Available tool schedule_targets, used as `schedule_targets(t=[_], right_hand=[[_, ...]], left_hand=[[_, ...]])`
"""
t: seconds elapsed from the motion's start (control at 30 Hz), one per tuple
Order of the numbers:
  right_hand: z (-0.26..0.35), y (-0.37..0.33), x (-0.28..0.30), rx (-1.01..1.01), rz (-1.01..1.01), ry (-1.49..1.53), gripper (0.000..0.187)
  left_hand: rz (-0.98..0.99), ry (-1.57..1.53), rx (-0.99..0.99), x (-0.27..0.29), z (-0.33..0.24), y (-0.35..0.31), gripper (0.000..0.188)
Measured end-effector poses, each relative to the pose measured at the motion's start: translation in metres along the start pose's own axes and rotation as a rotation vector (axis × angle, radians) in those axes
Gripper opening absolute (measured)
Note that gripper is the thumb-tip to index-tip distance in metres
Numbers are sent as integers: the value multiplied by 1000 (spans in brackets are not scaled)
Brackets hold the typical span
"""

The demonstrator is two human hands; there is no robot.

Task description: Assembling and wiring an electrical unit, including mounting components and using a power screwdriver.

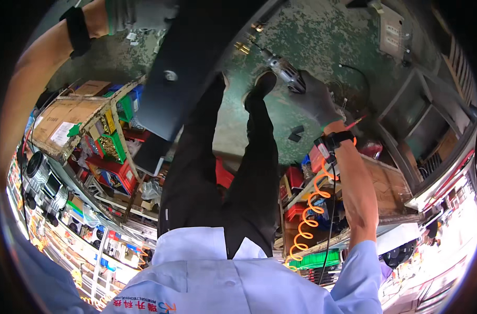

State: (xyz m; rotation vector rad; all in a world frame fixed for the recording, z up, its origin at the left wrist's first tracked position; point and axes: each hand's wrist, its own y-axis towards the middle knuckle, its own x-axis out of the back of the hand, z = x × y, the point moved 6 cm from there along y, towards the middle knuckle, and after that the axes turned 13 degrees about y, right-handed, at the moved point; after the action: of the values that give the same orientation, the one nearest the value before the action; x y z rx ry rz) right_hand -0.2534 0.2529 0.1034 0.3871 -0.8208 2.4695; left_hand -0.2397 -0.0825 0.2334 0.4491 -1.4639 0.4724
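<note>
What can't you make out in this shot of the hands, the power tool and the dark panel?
- Head view: left hand, gloved, cut off by the top edge; its grip on the dark panel is unclear.
- Right hand: its glove hides the fingers and much of the power tool.
- Tool tip: too small to tell whether it touches the panel's brass fittings.
- Bins on the shelves: contents too small and bent by the fisheye.

Gloved right hand grips a pneumatic screwdriver beside a black panel.

Worn green floor, cluttered parts shelves alongside.
</note>
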Motion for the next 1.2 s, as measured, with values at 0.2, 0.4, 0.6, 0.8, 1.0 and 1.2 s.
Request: schedule_targets(t=[0.2,0.4,0.6,0.8,1.0,1.2], right_hand=[[-7,15,-5,7,31,-11,37],[-7,19,-20,-35,103,-21,38],[-10,15,-21,-76,170,-43,38],[-21,7,-19,-106,192,-41,38],[-32,-16,-10,-125,163,10,38],[12,-72,13,-192,80,75,39]], left_hand=[[-22,81,103,7,-10,7,26],[-40,52,90,-7,-10,9,15],[-101,7,163,24,-9,0,15],[-82,3,208,23,-8,2,16],[22,-74,476,37,-9,-31,19],[210,-1196,1529,23,-121,-102,25]])
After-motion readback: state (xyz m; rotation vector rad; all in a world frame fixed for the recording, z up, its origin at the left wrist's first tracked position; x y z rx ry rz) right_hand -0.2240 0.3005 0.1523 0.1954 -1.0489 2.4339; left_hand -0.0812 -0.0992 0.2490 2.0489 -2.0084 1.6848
